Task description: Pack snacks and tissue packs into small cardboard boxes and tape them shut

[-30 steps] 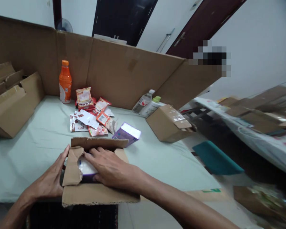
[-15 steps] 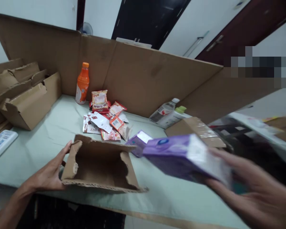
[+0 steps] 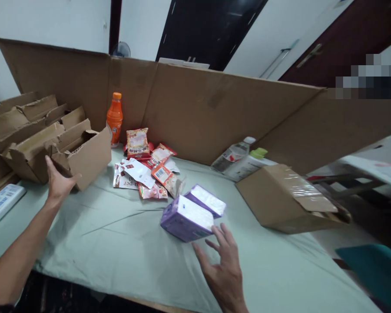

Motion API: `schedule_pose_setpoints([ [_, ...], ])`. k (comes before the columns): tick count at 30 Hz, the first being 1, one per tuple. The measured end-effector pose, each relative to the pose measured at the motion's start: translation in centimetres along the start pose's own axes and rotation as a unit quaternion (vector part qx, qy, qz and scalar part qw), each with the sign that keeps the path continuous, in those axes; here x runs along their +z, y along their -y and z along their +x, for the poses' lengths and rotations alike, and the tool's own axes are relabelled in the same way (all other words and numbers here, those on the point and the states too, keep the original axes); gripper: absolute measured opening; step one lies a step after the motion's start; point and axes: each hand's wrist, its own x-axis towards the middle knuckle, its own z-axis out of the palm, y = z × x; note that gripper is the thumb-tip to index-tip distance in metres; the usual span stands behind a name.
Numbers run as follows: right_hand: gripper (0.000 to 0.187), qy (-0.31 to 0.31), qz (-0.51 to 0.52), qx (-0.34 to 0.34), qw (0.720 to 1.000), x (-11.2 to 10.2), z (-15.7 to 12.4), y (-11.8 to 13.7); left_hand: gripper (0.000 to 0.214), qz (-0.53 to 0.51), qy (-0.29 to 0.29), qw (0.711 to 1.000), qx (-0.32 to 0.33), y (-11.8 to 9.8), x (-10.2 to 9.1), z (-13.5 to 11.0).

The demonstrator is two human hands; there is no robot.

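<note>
Carton (image 3: 90,163) under one hand, nearer purple pack (image 3: 189,218) by the other

My left hand (image 3: 59,184) is spanning the carton's near end in the left of the frame, thumb lying against its right-hand panel and a finger reaching its left side; how firmly I am gripping, I cannot tell. The carton's torn top is facing upward, its long axis running from lower left to upper right, beside similar cartons (image 3: 28,167).

My right hand (image 3: 223,265) is coming in from the bottom edge, fingers spreading open just beside the nearer purple pack; whether they are touching it, I cannot tell. That pack is sitting around the centre of the frame, white face pointing up, long axis slanting from upper left to lower right. The farther purple pack (image 3: 207,202) is lying close behind, slanting the same way.

Left of centre, a brown-and-white packet (image 3: 122,182) is showing what I am reading as "u-per", and an orange packet (image 3: 163,175) is showing a barcode. A red packet (image 3: 137,142) is bearing Chinese-looking characters, too small for reading. At the left edge, a white device (image 3: 4,204) is carrying a blue-printed label I cannot make out.
</note>
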Motion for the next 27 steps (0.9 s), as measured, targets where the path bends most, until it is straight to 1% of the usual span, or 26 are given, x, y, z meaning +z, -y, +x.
schedule_pose_setpoints([
  [3,0.071,-0.013,0.005,0.072,0.997,-0.4,-2.6,0.0,0.143,0.014,-0.013,0.999,-0.028,-1.0,3.7,3.6],
  [5,0.078,-0.017,0.011,0.124,0.992,-0.5,-4.0,-0.3,0.135,0.021,-0.017,0.999,-0.038,-1.8,5.9,6.1],
  [8,0.082,0.011,0.017,0.162,0.987,-0.6,-5.0,-1.0,0.125,0.028,-0.024,0.998,-0.056,-2.8,8.6,9.4],
  [10,0.082,0.035,0.019,0.182,0.982,-0.4,-4.9,-1.2,0.126,0.030,-0.022,0.997,-0.067,-3.3,9.7,10.7],
  [12,0.077,0.041,0.028,0.207,0.977,0.0,-4.4,-1.1,0.127,0.035,-0.002,0.998,-0.060,-3.7,10.4,10.5],
  [14,0.068,0.044,0.047,0.217,0.974,0.5,-3.5,-0.8,0.129,0.041,0.032,0.998,-0.037,-3.8,10.6,8.8],
  [16,0.061,0.066,0.071,0.212,0.972,1.2,-2.6,-0.6,0.133,0.039,0.076,0.996,-0.005,-3.6,10.6,5.9],
  [17,0.059,0.082,0.083,0.207,0.971,1.5,-2.1,-0.6,0.130,0.038,0.102,0.994,0.028,-3.4,10.4,4.0],
  [18,0.058,0.095,0.094,0.200,0.971,1.7,-1.7,-0.6,0.123,0.050,0.141,0.983,0.103,-3.1,10.3,2.0],
  [19,0.059,0.107,0.102,0.192,0.970,1.8,-1.4,-0.7,0.115,0.045,0.175,0.973,0.144,-2.9,10.1,-0.1],
  [20,0.060,0.119,0.109,0.179,0.970,1.7,-1.1,-0.7,0.104,0.035,0.204,0.964,0.169,-2.8,9.8,-2.3],
  [21,0.060,0.131,0.112,0.162,0.972,1.5,-0.9,-0.8,0.089,0.025,0.235,0.950,0.203,-2.9,9.5,-4.6],
  [22,0.059,0.139,0.110,0.141,0.974,0.9,-0.6,-0.9,0.076,0.016,0.255,0.929,0.266,-3.2,9.1,-6.7],
  [24,0.049,0.130,0.075,0.107,0.983,-1.0,0.3,-1.6,0.056,-0.021,0.287,0.875,0.388,-4.4,8.5,-10.6],
  [25,0.041,0.109,0.039,0.104,0.988,-2.3,1.2,-2.2,0.049,-0.046,0.308,0.848,0.429,-5.3,8.3,-12.3],
  [27,0.031,0.039,-0.058,0.132,0.989,-5.6,3.8,-4.1,0.041,-0.088,0.377,0.798,0.462,-7.2,8.3,-14.8],
])
